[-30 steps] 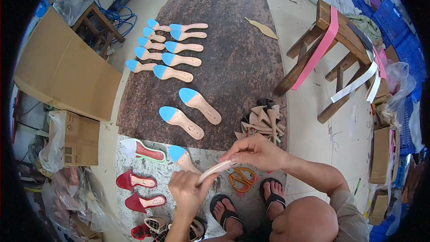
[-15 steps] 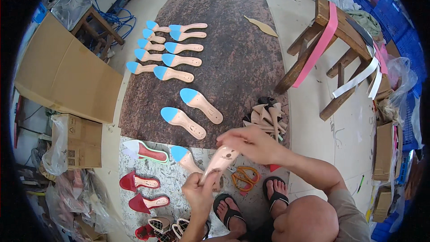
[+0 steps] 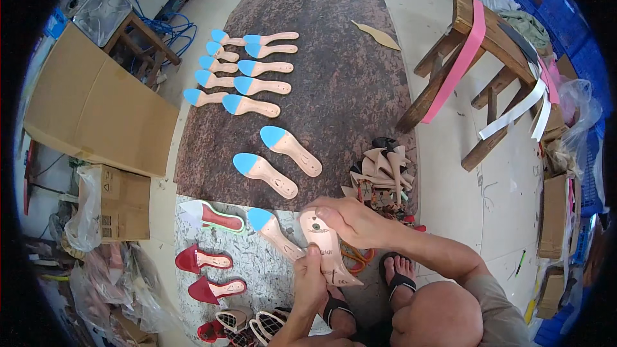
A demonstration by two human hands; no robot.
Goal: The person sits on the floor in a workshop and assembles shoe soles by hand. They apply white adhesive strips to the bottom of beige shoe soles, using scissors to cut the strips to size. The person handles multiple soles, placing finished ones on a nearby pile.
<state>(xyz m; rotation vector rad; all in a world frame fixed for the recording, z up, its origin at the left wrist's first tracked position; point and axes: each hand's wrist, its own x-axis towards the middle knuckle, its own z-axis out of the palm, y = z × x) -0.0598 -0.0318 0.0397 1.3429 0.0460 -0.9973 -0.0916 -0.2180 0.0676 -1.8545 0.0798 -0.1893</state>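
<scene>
Both hands hold one tan shoe insole [image 3: 324, 250] with a pointed toe, turned underside up. My right hand [image 3: 350, 222] grips its heel end from above. My left hand [image 3: 310, 283] pinches its lower left edge. Just left of it lies another insole with a blue toe [image 3: 273, 231] on the speckled mat [image 3: 257, 270]. Two blue-toed insoles [image 3: 276, 157] lie ahead on the dark brown mat [image 3: 334, 71], and several more sit in paired rows [image 3: 241, 67] further away.
Red pointed soles [image 3: 209, 263] lie at left on the speckled mat. A pile of tan heels [image 3: 379, 173] sits to the right. A wooden stool [image 3: 479, 77] draped with pink and white straps stands at right. Cardboard boxes [image 3: 96, 115] are at left. My sandalled feet [image 3: 398, 276] are below.
The insole has been turned from edge-on to flat, underside facing up, and lowered slightly. My right hand has shifted onto its heel end.
</scene>
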